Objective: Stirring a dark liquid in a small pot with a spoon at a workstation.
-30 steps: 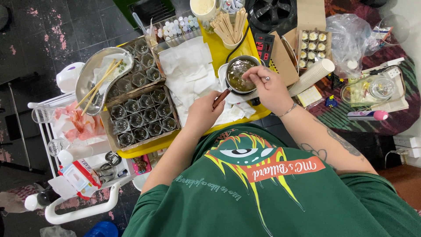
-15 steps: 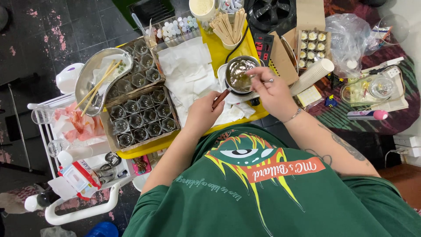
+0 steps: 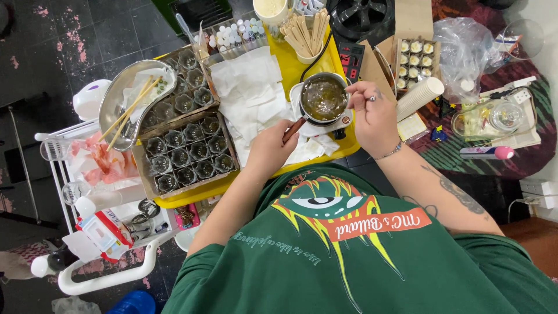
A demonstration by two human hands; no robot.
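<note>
A small metal pot (image 3: 323, 97) of dark amber liquid sits on a white heater base (image 3: 343, 121) on the yellow table (image 3: 293, 67). My left hand (image 3: 268, 150) grips the pot's brown wooden handle (image 3: 292, 129). My right hand (image 3: 375, 116) hovers over the pot's right rim, fingers pinched on a thin stirring stick that is hard to make out. White paper towels (image 3: 247, 93) lie just left of the pot. Cardboard trays hold several empty small glass jars (image 3: 185, 157).
A metal bowl (image 3: 131, 99) with wooden sticks sits far left. A cup of wooden sticks (image 3: 305, 35), small bottles (image 3: 238, 32), a box of filled jars (image 3: 414, 61), a stack of paper cups (image 3: 419, 96) and a white cart (image 3: 87, 192) surround the table.
My right hand has shifted slightly along the pot's right rim. My left hand stays on the handle and the pot has not moved.
</note>
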